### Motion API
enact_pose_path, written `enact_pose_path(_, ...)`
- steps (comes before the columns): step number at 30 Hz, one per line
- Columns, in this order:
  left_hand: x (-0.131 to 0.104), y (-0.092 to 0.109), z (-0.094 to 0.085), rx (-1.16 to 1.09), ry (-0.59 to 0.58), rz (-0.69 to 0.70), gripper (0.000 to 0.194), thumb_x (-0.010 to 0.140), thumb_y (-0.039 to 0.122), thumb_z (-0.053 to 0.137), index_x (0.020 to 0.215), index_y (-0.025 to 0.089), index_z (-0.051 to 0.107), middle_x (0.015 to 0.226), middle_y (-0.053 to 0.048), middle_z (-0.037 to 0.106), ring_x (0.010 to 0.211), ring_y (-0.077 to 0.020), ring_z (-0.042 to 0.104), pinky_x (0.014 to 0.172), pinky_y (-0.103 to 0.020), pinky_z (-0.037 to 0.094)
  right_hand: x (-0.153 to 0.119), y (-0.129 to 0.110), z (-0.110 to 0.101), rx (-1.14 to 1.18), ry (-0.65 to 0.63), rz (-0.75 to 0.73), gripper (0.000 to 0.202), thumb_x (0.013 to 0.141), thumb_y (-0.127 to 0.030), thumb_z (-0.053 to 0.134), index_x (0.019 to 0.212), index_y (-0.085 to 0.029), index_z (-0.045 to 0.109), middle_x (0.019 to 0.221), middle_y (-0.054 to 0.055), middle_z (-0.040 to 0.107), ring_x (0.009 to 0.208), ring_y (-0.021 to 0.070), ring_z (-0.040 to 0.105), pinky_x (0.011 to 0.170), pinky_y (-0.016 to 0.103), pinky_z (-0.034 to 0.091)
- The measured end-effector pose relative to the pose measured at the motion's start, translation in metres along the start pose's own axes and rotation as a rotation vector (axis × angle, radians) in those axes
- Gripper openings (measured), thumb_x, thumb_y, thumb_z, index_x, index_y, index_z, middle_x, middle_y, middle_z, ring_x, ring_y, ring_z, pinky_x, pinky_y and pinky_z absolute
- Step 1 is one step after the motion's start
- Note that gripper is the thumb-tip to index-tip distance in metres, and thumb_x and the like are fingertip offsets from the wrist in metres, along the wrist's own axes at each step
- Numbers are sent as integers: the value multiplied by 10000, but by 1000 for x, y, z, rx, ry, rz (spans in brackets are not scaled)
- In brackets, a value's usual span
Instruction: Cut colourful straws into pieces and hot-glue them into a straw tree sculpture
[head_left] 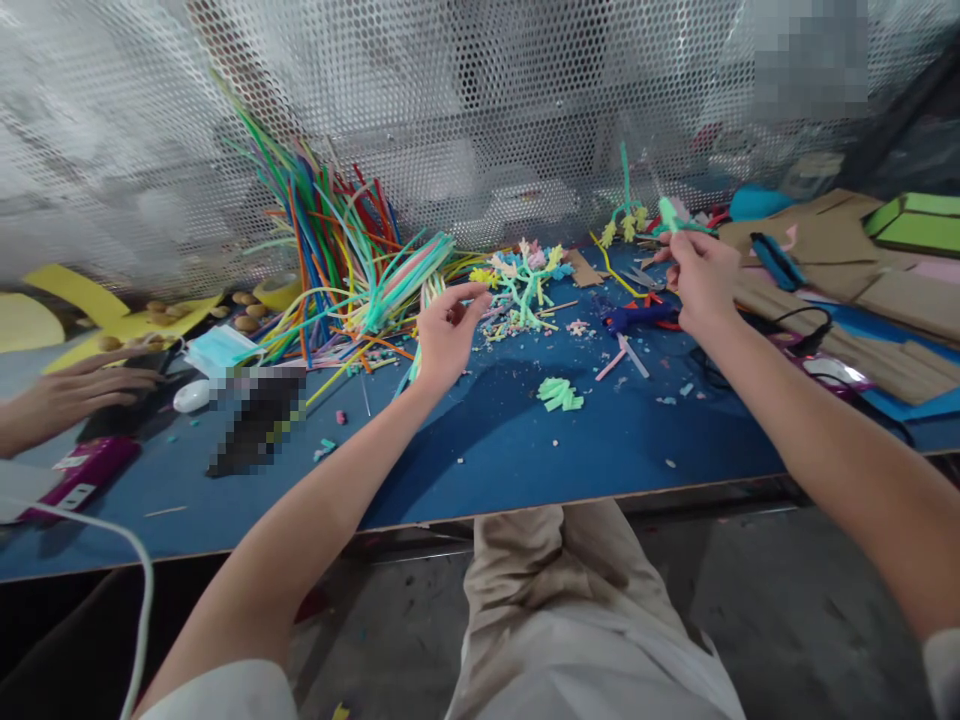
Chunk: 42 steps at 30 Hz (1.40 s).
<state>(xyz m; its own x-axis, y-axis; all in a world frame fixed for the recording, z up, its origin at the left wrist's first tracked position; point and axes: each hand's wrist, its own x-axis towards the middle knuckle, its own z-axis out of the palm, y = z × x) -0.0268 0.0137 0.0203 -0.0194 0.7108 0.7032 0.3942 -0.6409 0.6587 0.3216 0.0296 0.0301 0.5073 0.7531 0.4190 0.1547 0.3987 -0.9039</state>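
Note:
My right hand point(699, 275) is raised at the right, its fingers closed on a light green fuzzy piece point(669, 213) that points upward. My left hand point(450, 325) hovers over the middle of the table with thumb and fingertips pinched together; anything between them is too small to make out. Just right of it stands a branched green pipe-cleaner tree point(527, 285) with pink, yellow and blue tips. Short green pieces point(559, 394) lie in a small pile in front. Below my right hand lies a blue glue gun point(637, 316), with scissors point(641, 280) behind it.
A tall bundle of coloured pipe cleaners point(330, 250) stands left of centre. At the far left another person's hand point(97, 385) rests near a purple device point(90, 475). A face mask point(221, 348) lies nearby. Cardboard pieces point(892, 290) cover the right side. Behind rises a perforated metal screen point(450, 110).

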Motion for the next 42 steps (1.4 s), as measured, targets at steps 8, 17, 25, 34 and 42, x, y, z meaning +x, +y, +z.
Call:
enact_pose_path(8, -8, 0, 5, 30, -139, -2, 404, 975, 598, 662, 990, 216, 796, 730, -10, 683, 553, -104, 442, 531, -263, 344, -35, -3, 16, -135, -411, -183, 316, 946, -511, 681, 836, -230, 775, 738, 44, 716, 558, 147, 485, 547, 326, 374)
enact_pose_path(17, -12, -4, 7, 140, -278, 153, 238, 1034, 406, 612, 1016, 197, 723, 929, -28, 740, 689, -118, 553, 665, -258, 450, -40, -3, 15, -199, -533, -206, 380, 954, -544, 661, 871, -200, 799, 695, 44, 723, 547, 148, 504, 557, 320, 384)
enact_pose_path(25, -15, 11, 4, 479, -405, 535, 141, 1057, 278, 519, 1011, 205, 630, 944, -61, 706, 905, -208, 659, 816, -344, 449, -46, -3, 16, -287, -689, -193, 391, 990, -515, 601, 868, -187, 776, 594, 15, 636, 553, 153, 541, 614, 316, 418)
enact_pose_path(34, -17, 13, 7, 488, -467, 569, 148, 1053, 247, 459, 1008, 202, 594, 929, -63, 723, 855, -204, 673, 775, -349, 447, -52, -2, 21, -341, -837, -145, 490, 1006, -563, 529, 722, -189, 669, 611, 30, 624, 600, 163, 550, 686, 337, 419)
enact_pose_path(42, -20, 12, 8, 444, -467, 589, 243, 1098, 276, 420, 1043, 200, 643, 990, -57, 755, 942, -206, 708, 862, -347, 502, -57, 3, 23, -487, -933, -146, 467, 984, -564, 547, 792, -186, 744, 581, -1, 547, 517, 138, 428, 560, 328, 287)
